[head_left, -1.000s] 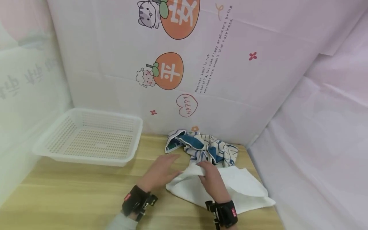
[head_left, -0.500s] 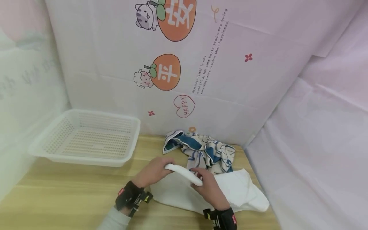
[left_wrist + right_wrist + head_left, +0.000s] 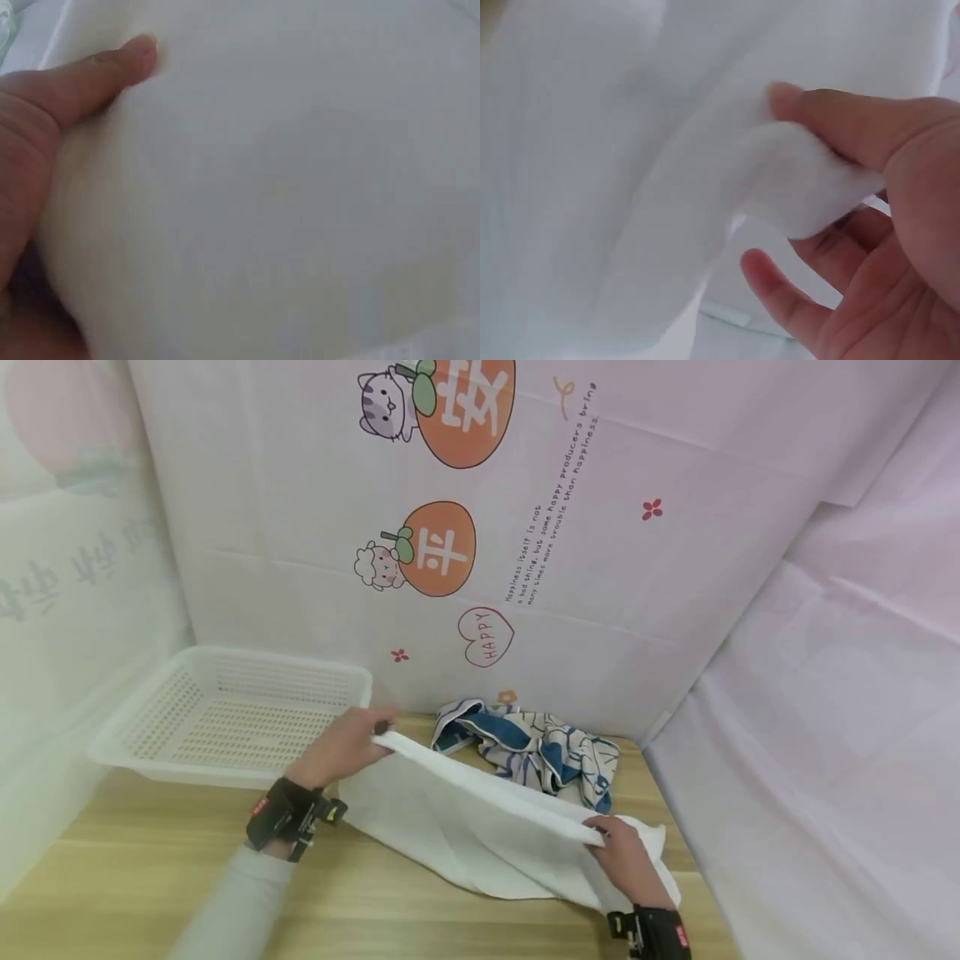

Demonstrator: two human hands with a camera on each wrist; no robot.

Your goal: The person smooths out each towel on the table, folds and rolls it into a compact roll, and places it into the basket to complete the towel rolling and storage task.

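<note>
A white cloth, apparently a towel (image 3: 480, 827), is stretched between both hands, its upper edge raised and its lower part trailing over the table. My left hand (image 3: 341, 750) pinches the left end of that edge, close to the basket's front right corner. In the left wrist view the thumb (image 3: 97, 79) presses on the white fabric. Further right and nearer, my right hand (image 3: 630, 858) grips the edge at the other end. The right wrist view has thumb and forefinger pinching a fold, with another finger (image 3: 784, 296) held away from the fabric.
A white perforated plastic basket (image 3: 247, 777) stands at the back left of the wooden table (image 3: 150, 868). Behind the white towel lies a crumpled blue-and-white patterned cloth (image 3: 525, 747). Printed white sheeting (image 3: 585, 668) walls the table at the back and sides.
Both hands have moved apart, the left toward the basket and the right toward the near right. Between them the white towel's edge has gone from bunched to stretched long.
</note>
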